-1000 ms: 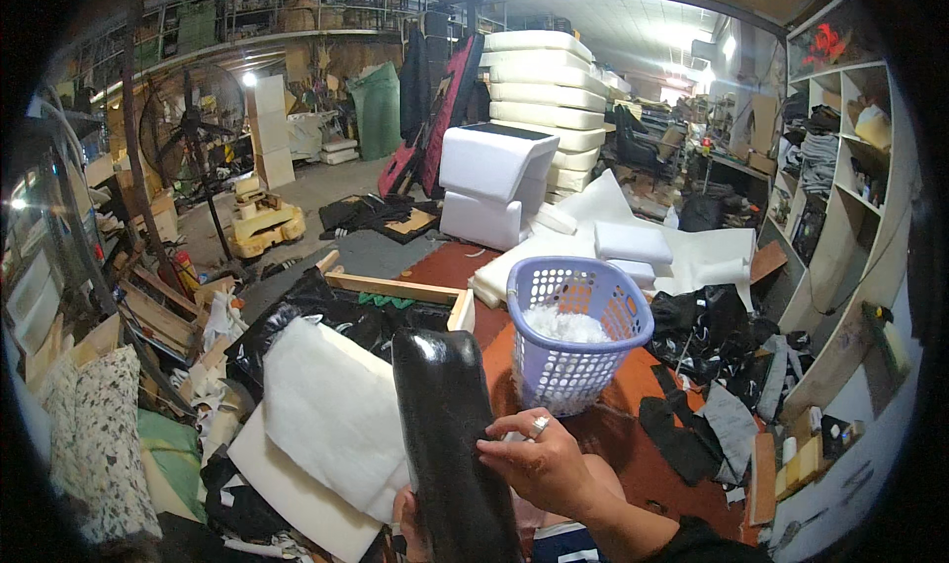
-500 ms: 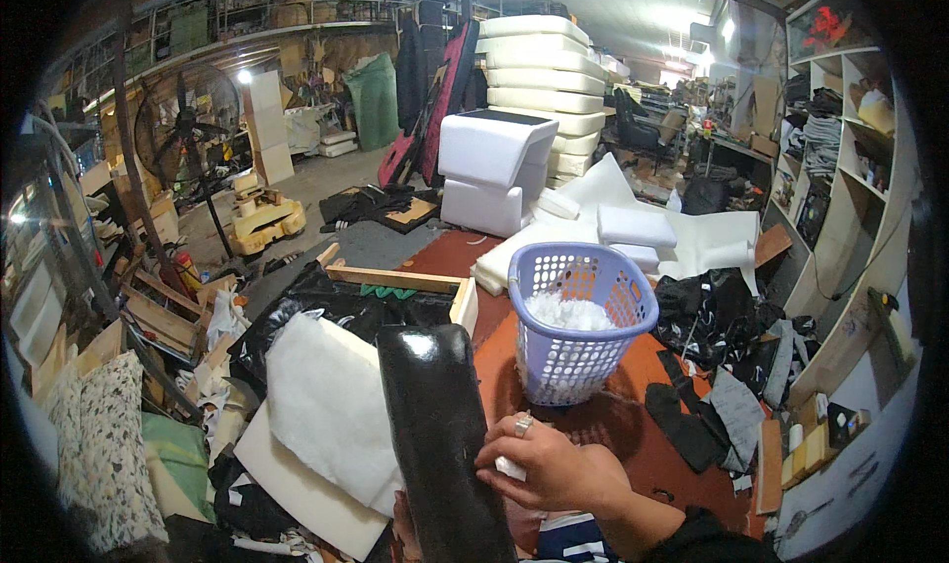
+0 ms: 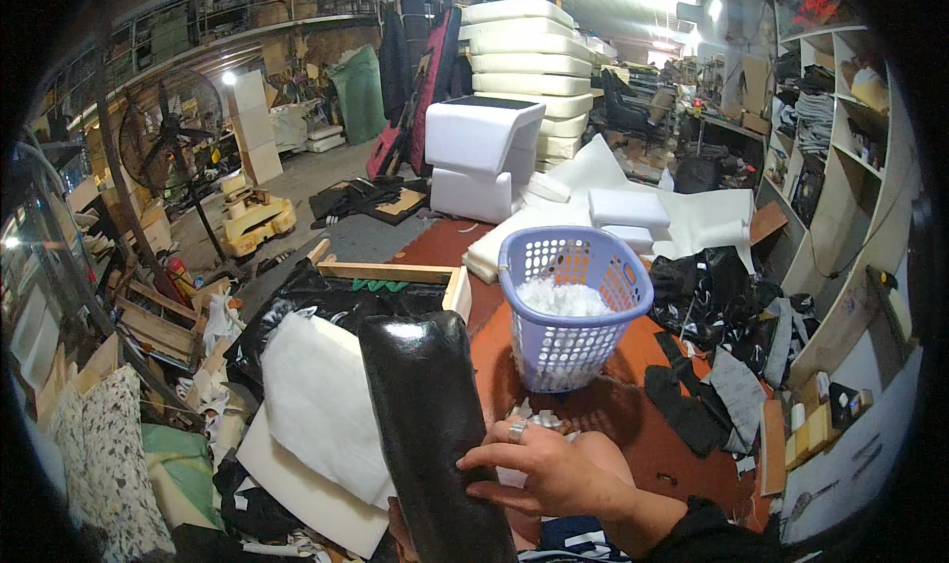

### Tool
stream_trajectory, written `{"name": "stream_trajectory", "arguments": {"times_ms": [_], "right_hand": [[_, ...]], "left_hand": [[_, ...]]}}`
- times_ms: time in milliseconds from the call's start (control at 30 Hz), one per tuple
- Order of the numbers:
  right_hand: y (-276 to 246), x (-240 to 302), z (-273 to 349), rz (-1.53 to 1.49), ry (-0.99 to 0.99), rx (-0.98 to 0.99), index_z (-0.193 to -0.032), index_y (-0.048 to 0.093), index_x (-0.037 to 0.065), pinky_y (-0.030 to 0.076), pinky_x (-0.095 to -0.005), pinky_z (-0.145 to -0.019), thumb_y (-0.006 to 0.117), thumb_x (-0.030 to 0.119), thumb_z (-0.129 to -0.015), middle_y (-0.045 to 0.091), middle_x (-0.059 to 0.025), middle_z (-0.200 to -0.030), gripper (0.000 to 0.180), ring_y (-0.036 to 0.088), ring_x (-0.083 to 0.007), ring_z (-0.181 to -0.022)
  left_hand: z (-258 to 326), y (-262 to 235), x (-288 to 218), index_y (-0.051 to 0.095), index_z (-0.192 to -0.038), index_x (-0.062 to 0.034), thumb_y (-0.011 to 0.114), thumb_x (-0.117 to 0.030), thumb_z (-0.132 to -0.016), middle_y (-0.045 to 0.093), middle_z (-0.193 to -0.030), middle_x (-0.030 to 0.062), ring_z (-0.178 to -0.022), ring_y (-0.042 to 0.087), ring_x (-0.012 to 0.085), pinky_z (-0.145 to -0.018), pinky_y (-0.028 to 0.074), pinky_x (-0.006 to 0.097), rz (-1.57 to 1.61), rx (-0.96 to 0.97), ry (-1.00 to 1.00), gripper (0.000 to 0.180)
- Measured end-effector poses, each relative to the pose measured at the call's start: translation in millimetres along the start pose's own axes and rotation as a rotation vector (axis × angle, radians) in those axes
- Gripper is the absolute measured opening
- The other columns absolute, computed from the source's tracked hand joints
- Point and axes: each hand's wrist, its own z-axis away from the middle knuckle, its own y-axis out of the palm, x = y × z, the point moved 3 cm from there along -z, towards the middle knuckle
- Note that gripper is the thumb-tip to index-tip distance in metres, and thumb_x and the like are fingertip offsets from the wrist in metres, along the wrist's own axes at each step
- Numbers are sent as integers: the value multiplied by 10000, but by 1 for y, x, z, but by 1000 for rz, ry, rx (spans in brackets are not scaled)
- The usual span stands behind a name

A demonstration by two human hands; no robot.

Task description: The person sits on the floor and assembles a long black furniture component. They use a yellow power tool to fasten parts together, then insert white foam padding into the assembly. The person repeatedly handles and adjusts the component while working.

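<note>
Fingers of the right hand [image 3: 554, 474], one with a ring, curl around the right edge of a long black glossy pad [image 3: 430, 425] and grip it, standing upright low in the middle of the view. Left hand is almost hidden behind the pad's lower end, so I cannot tell its state. Just beyond stand a lilac basket [image 3: 573, 301] with white stuffing and, at left, a white foam sheet [image 3: 321, 405].

Basket [image 3: 573, 306] right of cushion [image 3: 425, 425]
</note>
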Motion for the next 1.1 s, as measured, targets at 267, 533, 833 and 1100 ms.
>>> {"name": "stream_trajectory", "arguments": {"times_ms": [267,533,833,1100], "right_hand": [[10,-3,12,-51,-73,53,-1102,728,74,524,-434,-839,851,154,-905,613,-108,-979,246,643,-319,-933],[10,0,15,-78,107,63,-1283,682,83,525,-411,-824,850,165,-925,607,-87,-949,404,651,-274,-910],[3,0,19,-111,146,46,-1096,702,64,515,-399,-783,855,188,-927,600,-83,-938,259,646,-257,-879],[-3,-61,52,-66,578,-263,-805,558,20,442,-328,-602,789,131,-945,582,-27,-648,292,519,-143,-622]], "left_hand": [[3,1,-4,567,-1498,-30,630,-608,-1022,677,-1414,186,-1240,670,359,-1083,544,509,-8,2,-18,752],[4,0,-1,566,-1498,-32,641,-604,-1018,679,-1412,185,-1237,672,358,-1080,547,508,-17,23,-51,751],[8,0,4,566,-1498,-34,654,-599,-1013,680,-1410,184,-1234,673,357,-1077,549,508,-13,42,-92,750],[4,7,-10,566,-1498,-36,666,-595,-1008,681,-1408,183,-1231,675,356,-1074,551,507,6,62,-92,750]]}}
